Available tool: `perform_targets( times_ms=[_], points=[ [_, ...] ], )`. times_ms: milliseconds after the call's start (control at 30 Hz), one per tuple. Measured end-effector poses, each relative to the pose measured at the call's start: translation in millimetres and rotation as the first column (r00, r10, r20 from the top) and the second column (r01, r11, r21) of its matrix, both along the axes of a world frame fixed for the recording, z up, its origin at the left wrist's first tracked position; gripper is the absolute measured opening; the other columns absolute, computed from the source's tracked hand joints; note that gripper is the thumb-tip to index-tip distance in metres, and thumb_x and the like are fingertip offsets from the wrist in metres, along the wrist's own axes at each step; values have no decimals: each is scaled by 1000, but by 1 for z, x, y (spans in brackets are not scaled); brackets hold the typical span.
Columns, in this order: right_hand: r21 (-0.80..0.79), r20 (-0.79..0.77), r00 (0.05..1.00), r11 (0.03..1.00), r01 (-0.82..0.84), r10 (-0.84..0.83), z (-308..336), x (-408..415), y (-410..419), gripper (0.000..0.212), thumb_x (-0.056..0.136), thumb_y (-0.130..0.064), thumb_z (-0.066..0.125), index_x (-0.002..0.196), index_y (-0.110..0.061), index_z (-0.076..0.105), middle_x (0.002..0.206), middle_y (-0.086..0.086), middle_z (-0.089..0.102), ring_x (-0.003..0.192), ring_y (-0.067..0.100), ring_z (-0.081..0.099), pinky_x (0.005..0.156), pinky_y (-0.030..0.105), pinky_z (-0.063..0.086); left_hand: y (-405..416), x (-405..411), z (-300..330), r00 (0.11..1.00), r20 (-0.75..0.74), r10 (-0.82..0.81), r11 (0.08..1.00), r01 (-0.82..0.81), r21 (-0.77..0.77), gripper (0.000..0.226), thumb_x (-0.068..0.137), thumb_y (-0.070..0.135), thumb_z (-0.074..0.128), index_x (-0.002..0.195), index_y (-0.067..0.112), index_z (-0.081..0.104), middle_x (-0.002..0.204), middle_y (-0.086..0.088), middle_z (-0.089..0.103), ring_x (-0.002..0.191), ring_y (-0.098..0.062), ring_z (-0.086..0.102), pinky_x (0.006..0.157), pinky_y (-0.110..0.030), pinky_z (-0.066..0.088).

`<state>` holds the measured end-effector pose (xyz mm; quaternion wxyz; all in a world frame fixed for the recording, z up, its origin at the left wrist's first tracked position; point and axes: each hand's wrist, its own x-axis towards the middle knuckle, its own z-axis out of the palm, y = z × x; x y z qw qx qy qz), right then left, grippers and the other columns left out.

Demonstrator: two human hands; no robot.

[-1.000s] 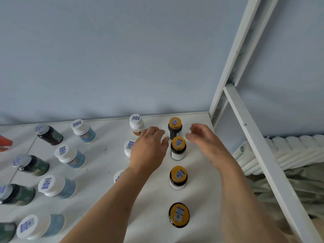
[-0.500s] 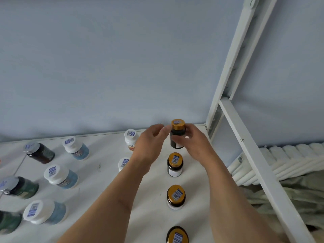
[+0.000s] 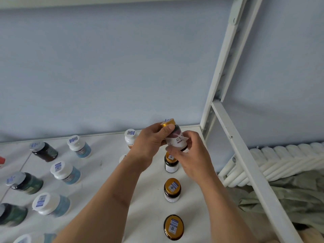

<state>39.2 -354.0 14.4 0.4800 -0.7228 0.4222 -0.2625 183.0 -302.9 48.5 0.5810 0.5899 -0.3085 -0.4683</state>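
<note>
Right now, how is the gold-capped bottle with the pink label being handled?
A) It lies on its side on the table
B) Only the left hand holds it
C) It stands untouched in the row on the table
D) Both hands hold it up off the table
D: the left hand grips the gold-capped bottle just below its cap, the right hand holds its lower part, and it is tilted above the table.

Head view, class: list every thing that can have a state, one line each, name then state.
Held bottle, off the table, tilted, capped.
Left hand, grips bottle near its top.
Right hand, grips bottle's base.
Three gold-capped bottles, standing, capped.
White-capped bottles, standing, capped.
</note>
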Motion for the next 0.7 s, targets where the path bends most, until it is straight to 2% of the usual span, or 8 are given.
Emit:
perform_targets(
  times_ms=[100, 167, 233, 333, 467, 567, 700],
  points=[
    [53, 81, 997, 998, -22, 17, 8, -4, 5, 40, 87, -51, 68, 122, -37, 54, 117, -14, 62, 103, -2, 61, 82, 13, 49, 2, -1, 5, 999, -43, 3, 999, -5, -38, 29, 92, 27, 61, 111, 6, 70, 107, -10, 75, 104, -21, 70, 91, -29, 55],
    [81, 86, 994, 994, -73, 66, 14, -9, 4, 32, 95, -46, 60, 124, -33, 58, 111, -16, 67, 99, -6, 62, 74, 6, 46, 3, 0, 9, 997, -69, -20, 998, 16, -59, 38, 87, 32, 62, 115, 6, 68, 111, -9, 74, 109, -22, 68, 96, -32, 53],
    [26, 56, 997, 998, -52, 50, 16, -6, 5, 37, 90, -46, 66, 122, -31, 55, 106, -19, 65, 99, -1, 63, 76, 11, 47, 4, 1, 11, 998, -66, -21, 998, 18, -57, 44, 84, 36, 64, 115, 6, 68, 112, -9, 74, 110, -23, 68, 98, -34, 52],
    [4, 39, 999, 1000, 15, -15, 16, -1, 9, 52, 82, -50, 75, 123, -33, 48, 109, -19, 60, 102, 1, 60, 81, 19, 50, 5, 3, 13, 999, -44, -4, 999, 2, -51, 36, 91, 33, 63, 115, 7, 69, 110, -8, 75, 107, -23, 69, 95, -32, 54],
    [154, 83, 992, 982, -112, 100, 23, -2, 11, 33, 92, -51, 61, 122, -39, 52, 108, -22, 65, 105, 3, 63, 93, 28, 52, 9, 11, 14, 999, -28, -25, 999, 24, -47, 36, 94, 30, 61, 121, 7, 67, 114, -7, 74, 109, -21, 68, 94, -30, 54],
    [110, 90, 991, 988, -110, 100, 23, 1, 13, 36, 91, -49, 65, 123, -35, 56, 111, -16, 69, 105, 2, 65, 94, 31, 53, 10, 16, 16, 998, -47, -46, 998, 44, -52, 36, 93, 30, 61, 119, 6, 67, 113, -8, 74, 108, -21, 68, 89, -27, 55],
    [68, 51, 996, 995, -77, 74, 24, 5, 13, 32, 89, -44, 69, 118, -35, 56, 109, -15, 69, 102, 2, 65, 91, 27, 53, 10, 19, 16, 998, -24, -63, 997, 62, -35, 37, 93, 32, 62, 118, 5, 68, 112, -10, 74, 107, -24, 69, 91, -29, 56]
  ],
)
